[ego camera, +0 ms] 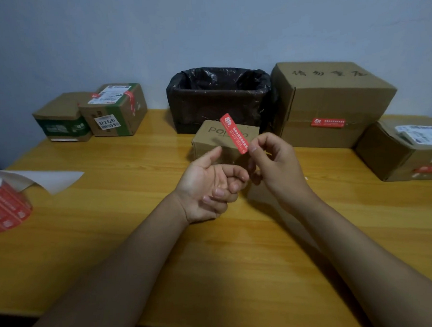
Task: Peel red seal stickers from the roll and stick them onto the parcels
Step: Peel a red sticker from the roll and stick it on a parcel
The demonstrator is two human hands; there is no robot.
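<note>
A wooden table (pixel 114 243) stands against a pale wall (pixel 202 26) and carries everything. At the back right is the biggest box (pixel 331 99), with handwriting on top and a red sticker on its front. Left of it, touching it, is a bin (pixel 219 98) lined with a black bag. At the right edge a taped box (pixel 404 151) has a white label on top and a red sticker on its side. At the back left two boxes stand side by side: a labelled box (pixel 117 111) with a red sticker over its top edge, and a green box (pixel 62 119).

In front of the bin is a small box (pixel 223 140), partly hidden behind the hands. At the left edge lies the roll (pixel 4 202) of red stickers, with white backing paper (pixel 58 179) trailing from it over the table.

The left hand (pixel 208 186) is raised palm up, thumb pointing up, its fingers curled in; they seem to hold nothing. The right hand (pixel 275 165) pinches the lower end of a loose sticker (pixel 234 133) between thumb and forefinger. The sticker stands up tilted, in the air in front of the small box.
</note>
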